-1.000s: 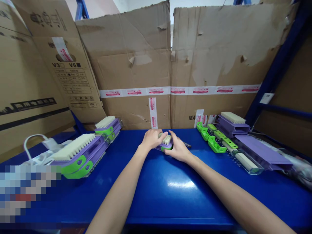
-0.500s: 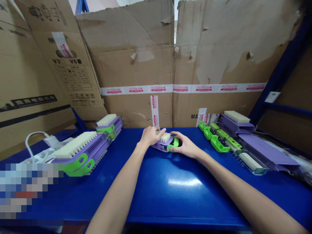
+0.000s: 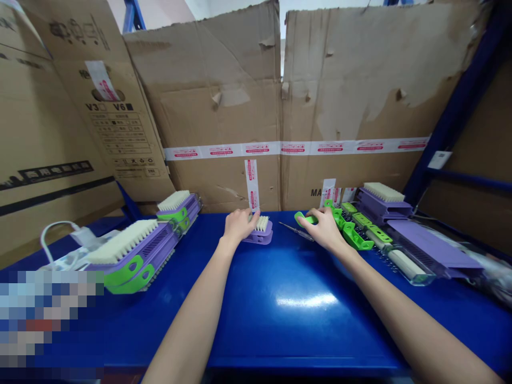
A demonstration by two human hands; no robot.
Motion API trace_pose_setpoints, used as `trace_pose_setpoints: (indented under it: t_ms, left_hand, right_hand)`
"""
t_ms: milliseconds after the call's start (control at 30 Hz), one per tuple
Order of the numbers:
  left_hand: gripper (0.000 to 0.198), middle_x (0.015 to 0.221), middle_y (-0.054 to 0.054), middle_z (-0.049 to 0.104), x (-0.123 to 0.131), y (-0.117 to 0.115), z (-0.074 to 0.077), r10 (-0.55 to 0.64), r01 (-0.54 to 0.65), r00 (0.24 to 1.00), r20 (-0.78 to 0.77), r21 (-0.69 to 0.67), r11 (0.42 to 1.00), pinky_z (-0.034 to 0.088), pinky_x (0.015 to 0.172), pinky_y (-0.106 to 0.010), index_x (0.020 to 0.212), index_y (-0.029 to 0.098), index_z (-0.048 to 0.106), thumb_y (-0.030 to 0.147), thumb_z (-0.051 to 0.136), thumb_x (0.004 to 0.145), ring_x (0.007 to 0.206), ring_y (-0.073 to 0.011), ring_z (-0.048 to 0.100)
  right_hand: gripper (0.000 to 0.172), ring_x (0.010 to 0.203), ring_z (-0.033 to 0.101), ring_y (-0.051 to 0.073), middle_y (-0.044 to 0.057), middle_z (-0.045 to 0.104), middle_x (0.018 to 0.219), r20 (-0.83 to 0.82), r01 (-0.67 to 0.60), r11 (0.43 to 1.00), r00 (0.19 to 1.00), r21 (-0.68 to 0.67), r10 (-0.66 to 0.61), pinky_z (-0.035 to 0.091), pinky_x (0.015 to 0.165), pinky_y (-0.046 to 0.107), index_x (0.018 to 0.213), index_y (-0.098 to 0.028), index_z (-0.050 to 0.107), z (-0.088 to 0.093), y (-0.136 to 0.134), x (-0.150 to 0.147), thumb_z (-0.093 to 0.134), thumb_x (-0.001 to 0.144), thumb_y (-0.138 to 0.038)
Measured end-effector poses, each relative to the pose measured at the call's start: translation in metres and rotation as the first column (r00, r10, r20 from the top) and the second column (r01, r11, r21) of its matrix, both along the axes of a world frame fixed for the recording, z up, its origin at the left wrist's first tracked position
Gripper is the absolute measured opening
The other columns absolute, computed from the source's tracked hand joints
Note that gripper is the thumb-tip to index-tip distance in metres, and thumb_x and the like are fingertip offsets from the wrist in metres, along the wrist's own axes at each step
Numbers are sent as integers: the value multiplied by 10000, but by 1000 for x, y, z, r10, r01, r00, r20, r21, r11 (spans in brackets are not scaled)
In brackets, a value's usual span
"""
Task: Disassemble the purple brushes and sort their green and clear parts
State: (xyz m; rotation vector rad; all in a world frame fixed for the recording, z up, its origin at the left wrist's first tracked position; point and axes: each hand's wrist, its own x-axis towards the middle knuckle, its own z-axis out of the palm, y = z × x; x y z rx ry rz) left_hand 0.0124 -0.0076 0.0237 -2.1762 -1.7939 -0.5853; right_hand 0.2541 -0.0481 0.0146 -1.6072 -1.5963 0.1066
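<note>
My right hand (image 3: 326,230) has just pulled the green clip (image 3: 305,218) off the purple brush (image 3: 261,230); my left hand (image 3: 239,225) pins that brush near the worktop's (image 3: 296,325) back edge.

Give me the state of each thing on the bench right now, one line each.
left hand: resting on the small purple brush, holding it down
small purple brush: flat on the blue table, bristles up
right hand: gripping a green clip
green clip: lifted, apart from the brush
thin tool: lying loose on the table
</note>
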Motion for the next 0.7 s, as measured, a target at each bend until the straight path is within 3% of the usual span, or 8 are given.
trace_pose_setpoints:
  t_ms: [133,233,400,567,700]
  left_hand:
    - [540,842,-101,677,0,-1,1,-4,5,1000,2,-13,1000,437,686,-294,872,201,660,531,233,893,850,-238,634]
    - [537,847,-101,677,1,-1,1,-3,3,1000,4,-24,1000,437,694,-293,878,201,660,528,234,894,863,-237,632]
    - [534,855,-107,677,1,-2,2,-8,8,1000,14,-32,999,436,694,-295,867,197,658,529,240,895,866,-239,632]
    - [528,859,-115,676,1,-2,3,-20,21,1000,18,-36,999,435,702,-306,868,192,651,519,238,899,876,-251,631]
    - [498,862,-113,672,1,-1,2,-9,10,1000,28,-36,999,432,695,-313,912,193,619,521,245,897,856,-258,638]
  right_hand:
    - [376,934,575,231,120,627,935,120,20,994,993,-112,-6,404,853,307,833,-147,676,-1,4,4,451,829,-447]
    - [387,891,600,245,117,665,917,110,11,986,994,-168,8,416,790,311,846,-155,663,-4,8,10,404,845,-442]
    - [407,880,608,243,91,682,904,-130,-60,988,991,-143,41,439,803,341,899,-166,642,-20,21,20,379,835,-469]
    - [479,1064,558,230,99,624,1146,-321,-67,996,946,-67,42,414,922,392,1249,-176,496,-35,32,25,408,788,-271]
    - [496,1132,513,235,128,573,1218,-120,-76,995,990,-64,68,380,968,390,1301,-161,462,-34,26,19,372,818,-221]
